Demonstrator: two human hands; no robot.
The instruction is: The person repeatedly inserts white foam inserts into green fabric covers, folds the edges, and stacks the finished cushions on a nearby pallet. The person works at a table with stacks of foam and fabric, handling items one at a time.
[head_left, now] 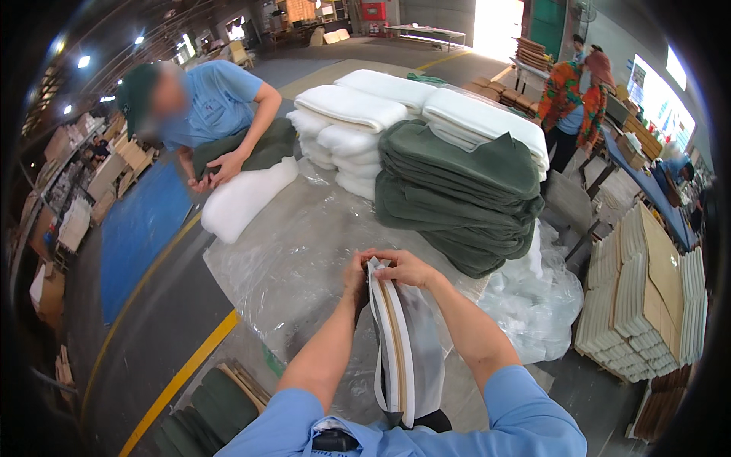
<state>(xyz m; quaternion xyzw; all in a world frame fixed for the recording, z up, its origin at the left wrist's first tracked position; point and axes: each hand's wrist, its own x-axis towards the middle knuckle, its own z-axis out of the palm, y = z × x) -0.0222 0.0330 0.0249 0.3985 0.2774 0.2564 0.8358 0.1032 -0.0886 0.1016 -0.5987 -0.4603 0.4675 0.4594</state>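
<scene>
From where I'm standing, a tall, floppy stack of dark green fabric covers (461, 194) is sagging in soft, rounded layers. Just on the wearer's side of that stack, a long curved piece (396, 346) is running toward the wearer's body, a tan strip lying lengthwise between smooth white bands, with a sheer grey panel hanging along its right side. The left hand (355, 276) and the right hand (405, 268) are meeting at its far end, the fingers of both grasping that tip.

Left of the green stack, crinkled, glossy clear film (285, 244) is covering the worktop, and a fluffy white pad (247, 199) is lying near a co-worker (221, 99), who is leaning over dark fabric. Behind the green stack, thick white batting (350, 107) is piling up in rounded folds; to its right, pale ridged panels (640, 297) are standing in squared blocks.
</scene>
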